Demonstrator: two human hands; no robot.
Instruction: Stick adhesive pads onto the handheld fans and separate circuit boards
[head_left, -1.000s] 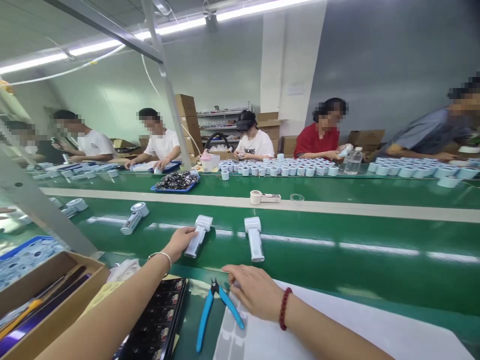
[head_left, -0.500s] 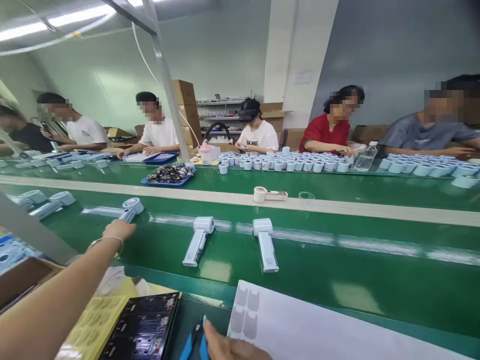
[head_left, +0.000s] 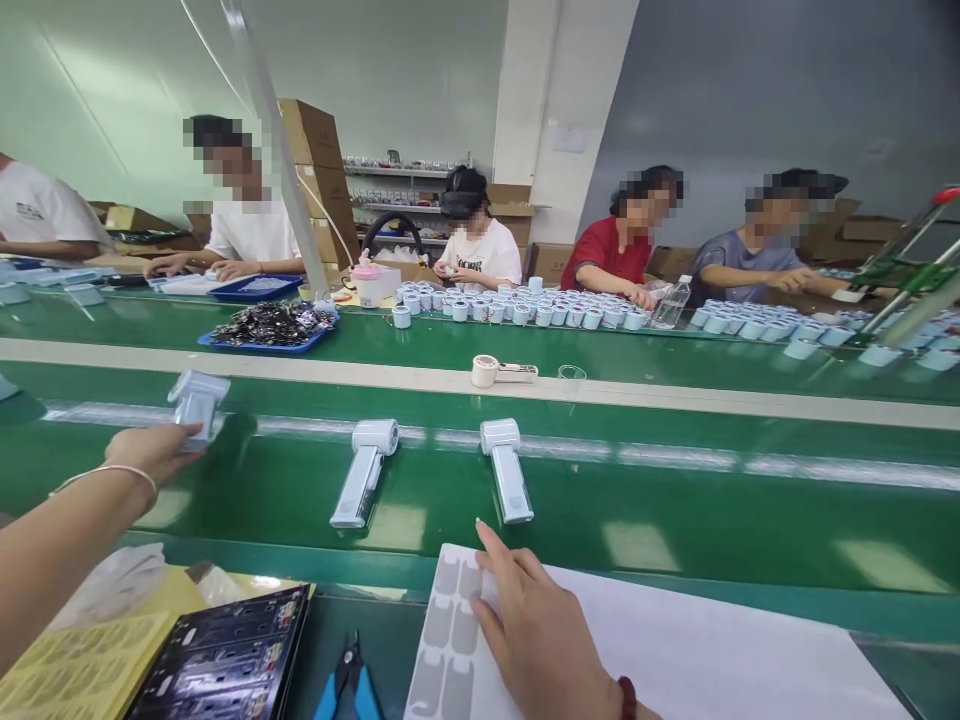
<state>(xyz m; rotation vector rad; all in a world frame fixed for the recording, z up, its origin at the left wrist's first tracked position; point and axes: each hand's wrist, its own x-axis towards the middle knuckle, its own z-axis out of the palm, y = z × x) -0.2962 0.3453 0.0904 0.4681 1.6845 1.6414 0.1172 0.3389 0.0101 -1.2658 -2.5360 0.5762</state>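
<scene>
My left hand is closed round the handle of a light blue handheld fan, its round head pointing away from me. Two similar fans, a middle one and a right one, lie on the green conveyor belt. My right hand rests over a white sheet of grey stickers, fingers spread and holding nothing. Blue-handled nippers lie on the worktop left of that sheet.
At lower left are black panels on yellow sticker sheets. A pale strip crosses the belt, bearing a white fan. Beyond are a blue tray of dark parts, rows of light blue cups and several co-workers.
My left hand has lifted the fan and turned it. My right hand has left the nippers and moved onto the sticker sheet. The view has swung right.
</scene>
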